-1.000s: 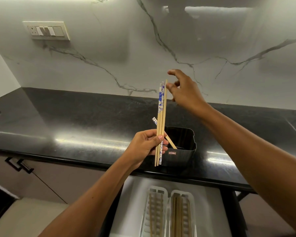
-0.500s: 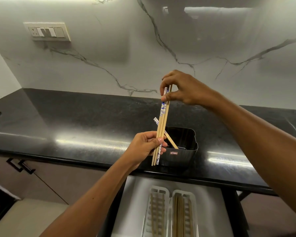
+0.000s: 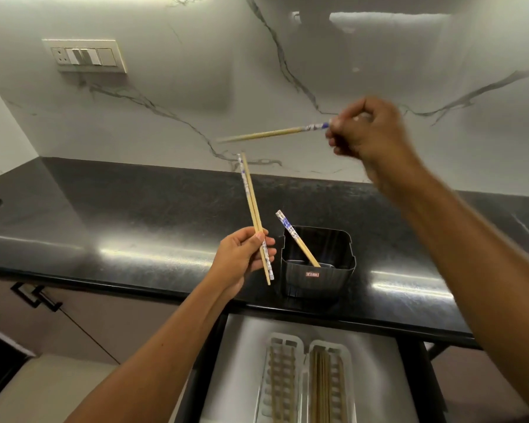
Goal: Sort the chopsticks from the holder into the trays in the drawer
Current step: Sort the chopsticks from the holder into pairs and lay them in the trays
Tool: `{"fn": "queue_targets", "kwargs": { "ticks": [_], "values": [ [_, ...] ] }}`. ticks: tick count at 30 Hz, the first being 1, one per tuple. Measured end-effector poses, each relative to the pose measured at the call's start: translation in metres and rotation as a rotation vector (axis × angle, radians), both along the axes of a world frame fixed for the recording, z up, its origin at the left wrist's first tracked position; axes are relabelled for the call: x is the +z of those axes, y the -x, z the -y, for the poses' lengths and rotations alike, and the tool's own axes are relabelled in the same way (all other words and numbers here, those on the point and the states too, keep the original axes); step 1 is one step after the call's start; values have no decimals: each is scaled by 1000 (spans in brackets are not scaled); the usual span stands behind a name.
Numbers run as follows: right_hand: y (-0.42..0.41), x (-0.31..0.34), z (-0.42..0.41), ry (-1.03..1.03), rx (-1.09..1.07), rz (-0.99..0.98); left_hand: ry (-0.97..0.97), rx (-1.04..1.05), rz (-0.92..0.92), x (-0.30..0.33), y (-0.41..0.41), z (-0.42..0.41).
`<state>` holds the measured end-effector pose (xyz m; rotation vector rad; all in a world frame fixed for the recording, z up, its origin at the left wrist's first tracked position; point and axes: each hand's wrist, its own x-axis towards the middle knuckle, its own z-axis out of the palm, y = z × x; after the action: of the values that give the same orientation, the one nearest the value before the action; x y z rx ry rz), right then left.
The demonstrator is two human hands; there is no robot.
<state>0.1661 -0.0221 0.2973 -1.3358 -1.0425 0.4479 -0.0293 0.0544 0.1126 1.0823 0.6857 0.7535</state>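
Head view, nearest the camera: an open drawer (image 3: 245, 361) sits below the counter edge with two pale slotted trays lying side by side in it. The left tray (image 3: 283, 380) looks bare of chopsticks as far as can be told, while the right tray (image 3: 329, 383) holds several plain wooden chopsticks lying lengthwise.

Above the drawer, the left hand (image 3: 242, 257) curls its fingers and thumb around two chopsticks (image 3: 252, 206) near their lower ends. The pair stands nearly upright, leaning slightly left, one plain wood and one with a blue-and-white patterned end pointing down past the hand.

Just right of that hand, a black holder (image 3: 316, 276) stands on the dark counter (image 3: 119, 227) close to its front edge. One patterned chopstick (image 3: 297, 239) leans inside it, its blue-and-white top sticking out over the holder's left rim.

Higher and farther back, the right hand (image 3: 365, 132) pinches a single chopstick (image 3: 275, 133) by its patterned end between fingertips and thumb. That stick lies nearly level in the air, its bare tip pointing left, well apart from the pair in the other hand; it is somewhat blurred.

Behind everything rises a white marble wall (image 3: 379, 56) with grey veins, carrying a switch plate (image 3: 86, 56) at upper left.
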Motion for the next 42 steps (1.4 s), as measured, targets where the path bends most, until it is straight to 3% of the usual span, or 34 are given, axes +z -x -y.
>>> {"fn": "queue_targets", "kwargs": {
  "ticks": [6,10,13,24,26,29,32,35,38,42],
  "values": [
    [37,-112,12,226,-15,-46,59,35,187,24,-20,-7],
    [53,-155,20,300,-41,123,45,29,203,27,-28,-5],
    [56,-163,24,309,-32,224,16,22,170,27,-30,-2],
    [55,-156,29,544,122,260,-112,58,94,23,-35,15],
    [50,-147,28,566,35,413,-133,59,100,22,-34,16],
    [38,-111,19,331,-201,742,-179,38,76,20,-32,18],
    [25,-63,1,110,-267,1303,-201,34,31,18,-34,22],
    [13,-29,-15,188,-174,1762,-249,10,-8,16,-36,25],
    [8,-13,-22,289,-63,1931,-289,2,-25,15,-33,25],
    [3,-6,-24,249,5,2012,-326,-6,-36,15,-26,22]
  ]
}}
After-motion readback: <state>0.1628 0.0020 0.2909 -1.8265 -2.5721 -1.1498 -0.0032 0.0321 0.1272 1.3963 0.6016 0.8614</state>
